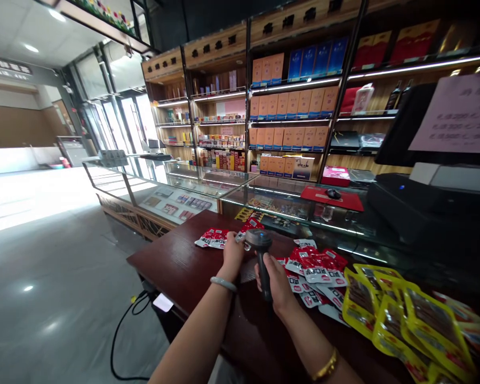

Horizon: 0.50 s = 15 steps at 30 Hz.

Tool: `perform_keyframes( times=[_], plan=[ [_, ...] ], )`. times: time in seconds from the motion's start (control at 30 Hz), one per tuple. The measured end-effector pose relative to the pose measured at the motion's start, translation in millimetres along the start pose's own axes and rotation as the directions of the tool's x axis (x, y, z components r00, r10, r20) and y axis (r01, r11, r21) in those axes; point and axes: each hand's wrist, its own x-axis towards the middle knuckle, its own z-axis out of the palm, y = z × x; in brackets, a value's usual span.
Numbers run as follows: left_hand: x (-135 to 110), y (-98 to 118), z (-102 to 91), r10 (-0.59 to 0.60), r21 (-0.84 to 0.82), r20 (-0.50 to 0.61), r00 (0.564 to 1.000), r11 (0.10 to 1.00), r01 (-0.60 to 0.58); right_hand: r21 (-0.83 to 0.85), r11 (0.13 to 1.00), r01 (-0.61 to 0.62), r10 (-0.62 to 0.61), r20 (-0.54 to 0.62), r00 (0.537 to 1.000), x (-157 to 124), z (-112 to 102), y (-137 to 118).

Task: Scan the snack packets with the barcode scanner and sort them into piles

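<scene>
Worktop of dark reddish-brown wood [172, 256], seen from the wearer's own eyes, with two bare forearms reaching in over its near edge. The right hand [279, 282], a gold-coloured bracelet [327, 367] on its forearm, is wrapped around the handle of a black handheld barcode scanner [265, 272], held upright with its rounded head on top. The left hand [232, 255], with a pale bangle [224, 284] at the wrist, pinches a small red-and-silver plastic packet [253, 223] just beside that head (which partly hides it). A few matching packets [214, 238] lie near the worktop's far left corner. A larger heap of red-and-silver packets [318, 266] sits right of the scanner, towards the far edge. Clear-windowed yellow packs with brown strips inside [398, 320] overlap at the right end. Beyond the far edge stands a glass display counter [224, 186], carrying a red mat [350, 202] with a black computer mouse [333, 194].
</scene>
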Motion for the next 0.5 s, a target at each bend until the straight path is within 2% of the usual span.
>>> perform_keyframes(
  times=[0.1, 0.4, 0.5],
  plan=[
    [11.5, -6.6, -8.8, -0.040, -0.087, -0.085, 0.996, 0.996, 0.033, 0.017, 1.000, 0.021, -0.021, 0.003, 1.000, 0.0, -1.9, 0.3],
    [12.9, -8.0, -14.0, 0.011, -0.124, -0.132, 0.991, 0.992, -0.028, -0.014, 0.993, 0.119, -0.119, -0.012, 0.993, -3.5, -1.1, -15.3],
    [13.6, -10.1, -14.5, -0.015, -0.128, -0.134, 0.991, 0.992, -0.002, -0.012, 0.993, 0.119, -0.119, -0.017, 0.993, -3.6, -0.6, -16.6]
  ],
)
